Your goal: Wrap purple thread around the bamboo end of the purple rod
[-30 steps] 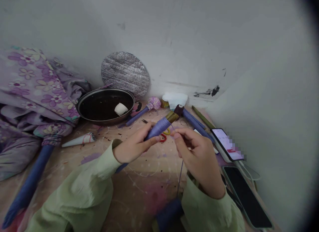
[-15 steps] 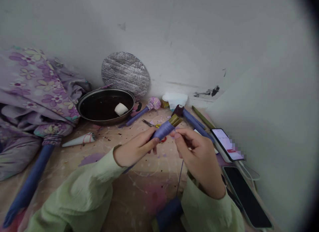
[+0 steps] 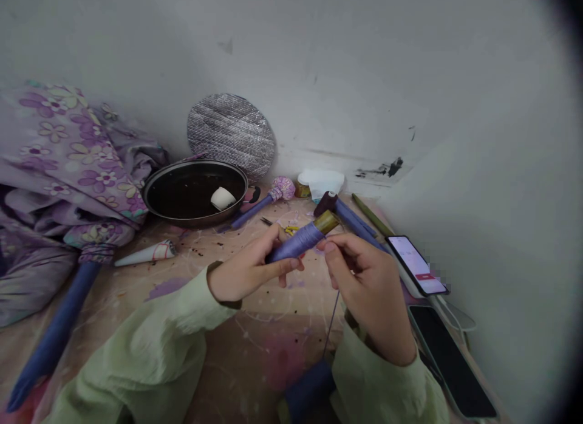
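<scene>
My left hand (image 3: 248,263) is wrapped round a stick (image 3: 298,242) covered in purple-blue cloth, with thread wound near its bare olive-brown end. The stick tilts up and to the right. Close beside that end, my right hand (image 3: 364,284) pinches a thread (image 3: 331,324). This thread runs down to a large blue spool (image 3: 310,387) at the bottom edge, partly behind my right sleeve. Just behind my left hand lie yellow-handled scissors (image 3: 291,229), partly covered by the stick. A dark spool (image 3: 326,203) sits past the stick's tip.
Left stands a dark pan (image 3: 182,220) holding a white cup (image 3: 222,198), before a silver round mat (image 3: 231,132). A white cone (image 3: 143,254) and a blue-handled floral bundle (image 3: 68,314) lie nearby. Two phones (image 3: 416,263) lie right, beside a green stick (image 3: 371,214) and the wall.
The stick has turned and shifted slightly within my left hand, its bare end now farther right. My right hand keeps its pinch on the thread near the stick's end.
</scene>
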A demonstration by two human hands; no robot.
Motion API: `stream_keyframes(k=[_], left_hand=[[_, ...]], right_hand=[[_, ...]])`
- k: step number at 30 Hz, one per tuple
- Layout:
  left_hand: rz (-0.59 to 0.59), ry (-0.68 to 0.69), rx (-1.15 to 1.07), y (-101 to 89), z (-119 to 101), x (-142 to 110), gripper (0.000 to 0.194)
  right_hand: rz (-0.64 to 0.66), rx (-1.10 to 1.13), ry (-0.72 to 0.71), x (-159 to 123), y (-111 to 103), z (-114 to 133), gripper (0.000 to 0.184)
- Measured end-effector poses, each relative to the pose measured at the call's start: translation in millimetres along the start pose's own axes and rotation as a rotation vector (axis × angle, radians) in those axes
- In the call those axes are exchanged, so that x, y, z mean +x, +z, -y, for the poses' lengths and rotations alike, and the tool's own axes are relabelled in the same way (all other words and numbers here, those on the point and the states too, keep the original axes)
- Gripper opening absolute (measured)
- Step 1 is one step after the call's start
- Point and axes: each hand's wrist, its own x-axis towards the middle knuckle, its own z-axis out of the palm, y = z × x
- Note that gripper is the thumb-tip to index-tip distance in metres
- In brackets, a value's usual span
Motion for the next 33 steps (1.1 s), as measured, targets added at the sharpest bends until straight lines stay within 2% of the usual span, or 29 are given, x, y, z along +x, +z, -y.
stream_keyframes(k=[5,11,14,19,25,33], left_hand=[[-0.062,-0.044,0.152,-0.2,-2.7,-2.3,0.022],[0.003,0.013,0.245,0.3,3.9,-4.6,0.042],[0.072,0.000,0.219,-0.9,6.6,-5.2,0.034],[0.041,-0.034,0.328,-2.4,2.2,-3.6,0.027],[0.028,-0.082,0.115,-3.4,-1.9,-2.6,0.026],[-0.110,0.016,0.057,-5.6,6.0,3.2,0.024]], right_hand=[[-0.007,-0.002,0.001,-0.6,-0.3,-0.9,0.016],[0.010,0.016,-0.014,-1.5,0.2,0.3,0.014],[0.006,0.004,-0.011,-1.2,-0.4,0.9,0.014],[-0.001,0.004,0.012,1.0,-0.5,-1.8,0.014],[0.013,0.029,0.053,0.2,-1.2,-4.9,0.017],[0.028,0.059,0.061,-0.2,-3.1,-1.6,0.018]])
